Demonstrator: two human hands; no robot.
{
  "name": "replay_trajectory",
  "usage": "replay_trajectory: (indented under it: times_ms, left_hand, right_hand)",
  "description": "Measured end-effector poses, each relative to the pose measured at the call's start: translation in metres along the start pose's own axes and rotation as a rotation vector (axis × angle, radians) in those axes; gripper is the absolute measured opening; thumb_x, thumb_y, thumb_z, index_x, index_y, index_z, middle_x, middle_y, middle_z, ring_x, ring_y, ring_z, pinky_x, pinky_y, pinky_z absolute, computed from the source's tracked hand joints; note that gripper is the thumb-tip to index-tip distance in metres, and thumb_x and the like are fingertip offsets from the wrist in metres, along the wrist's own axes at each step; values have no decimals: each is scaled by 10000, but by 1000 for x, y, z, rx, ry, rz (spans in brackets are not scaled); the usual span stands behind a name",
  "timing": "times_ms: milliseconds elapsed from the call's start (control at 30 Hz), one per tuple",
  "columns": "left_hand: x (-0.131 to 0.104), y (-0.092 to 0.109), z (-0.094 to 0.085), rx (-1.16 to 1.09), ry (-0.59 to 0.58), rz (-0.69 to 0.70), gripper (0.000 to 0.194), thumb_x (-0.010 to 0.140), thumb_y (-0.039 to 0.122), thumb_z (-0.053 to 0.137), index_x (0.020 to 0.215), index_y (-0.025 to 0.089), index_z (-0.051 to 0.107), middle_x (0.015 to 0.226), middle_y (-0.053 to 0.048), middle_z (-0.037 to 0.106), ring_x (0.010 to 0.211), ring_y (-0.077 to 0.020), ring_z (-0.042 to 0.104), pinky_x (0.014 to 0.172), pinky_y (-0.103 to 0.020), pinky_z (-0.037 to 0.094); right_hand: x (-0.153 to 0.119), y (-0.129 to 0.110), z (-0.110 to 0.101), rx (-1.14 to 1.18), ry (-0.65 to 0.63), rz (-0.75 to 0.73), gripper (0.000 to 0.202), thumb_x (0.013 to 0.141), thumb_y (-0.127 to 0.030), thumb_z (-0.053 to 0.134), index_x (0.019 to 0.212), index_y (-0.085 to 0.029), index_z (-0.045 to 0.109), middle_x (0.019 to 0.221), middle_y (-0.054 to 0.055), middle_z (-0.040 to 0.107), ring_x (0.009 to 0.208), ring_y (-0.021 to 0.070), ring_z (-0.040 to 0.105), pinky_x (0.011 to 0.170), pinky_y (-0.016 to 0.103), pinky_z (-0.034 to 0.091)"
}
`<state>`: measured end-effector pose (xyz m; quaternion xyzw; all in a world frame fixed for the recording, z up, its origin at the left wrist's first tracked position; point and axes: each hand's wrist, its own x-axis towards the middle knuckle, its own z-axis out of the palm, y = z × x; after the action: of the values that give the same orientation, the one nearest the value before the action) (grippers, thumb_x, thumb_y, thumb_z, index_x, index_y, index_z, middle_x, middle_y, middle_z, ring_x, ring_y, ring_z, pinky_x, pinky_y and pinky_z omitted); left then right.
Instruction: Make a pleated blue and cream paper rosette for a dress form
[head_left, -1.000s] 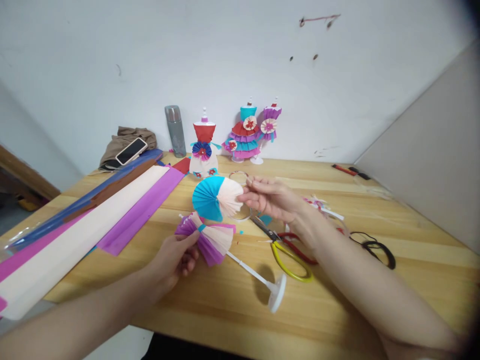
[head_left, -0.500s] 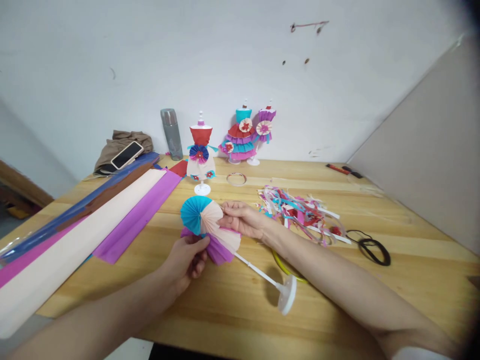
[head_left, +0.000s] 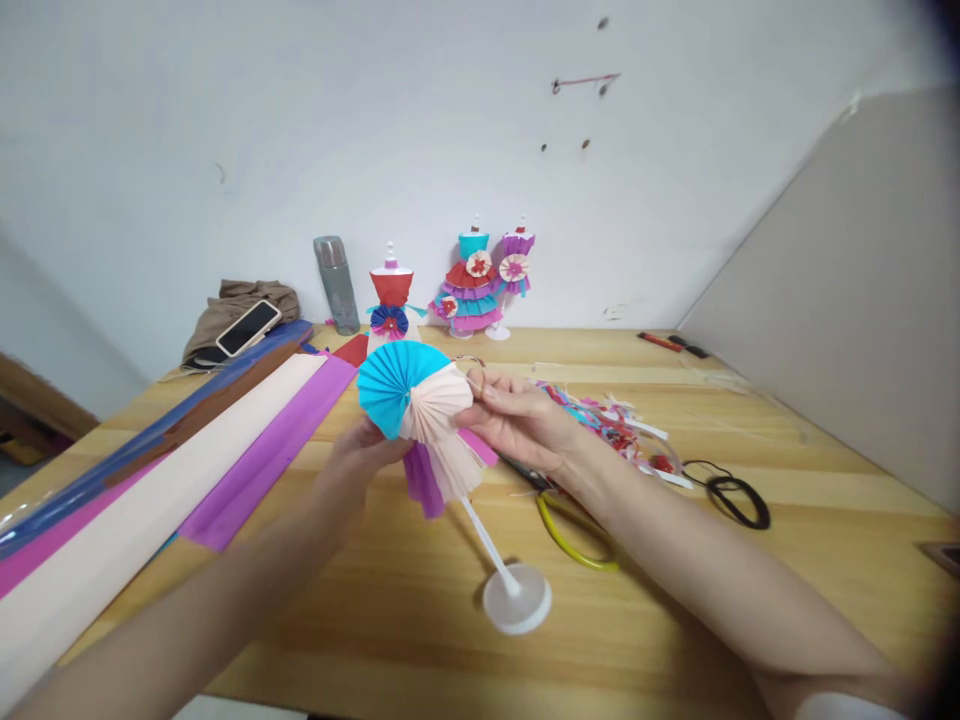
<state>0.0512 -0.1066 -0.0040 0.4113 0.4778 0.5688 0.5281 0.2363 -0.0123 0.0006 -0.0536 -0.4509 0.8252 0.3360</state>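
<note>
Between my hands tilts a miniature dress form, its white stand and round base pointing down toward me. A pleated paper rosette, half turquoise and half cream, covers its upper part. Pleated purple paper and cream paper hang below as a skirt. My left hand is closed on the dress form from the left, its fingers partly hidden behind the paper. At the rosette's right edge, the thumb and fingers of my right hand are closed on the cream pleats.
Behind stand dressed miniature forms and a grey bottle. Crepe paper sheets, a phone and brown cloth lie left. Yellow-handled scissors, paper scraps and a black cord are right.
Both hands have raised the dress form, and its base has swung left and toward me. The rosette now faces me more fully. The head view has shifted slightly.
</note>
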Motion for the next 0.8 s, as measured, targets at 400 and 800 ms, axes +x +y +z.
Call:
replay_trajectory:
  times_ms: [400,800]
  left_hand:
    - [33,19,-12,-40,6,118,344,577,353,858,787,164,663,729,-20,702,675,-166,633,667,-288,473]
    - [23,27,-10,-47,-91,251,498,698,340,756,1152,156,660,1096,-117,724,1057,-319,657,872,-387,493]
  right_hand:
    - [-31,-74,9,-284,-26,-44,263,740,-278,809,751,-176,567,649,-43,652,593,91,705,617,161,529]
    - [-26,-74,-10,-380,-41,202,265,766,-311,802,813,-159,591,783,24,761,659,179,758,639,233,549]
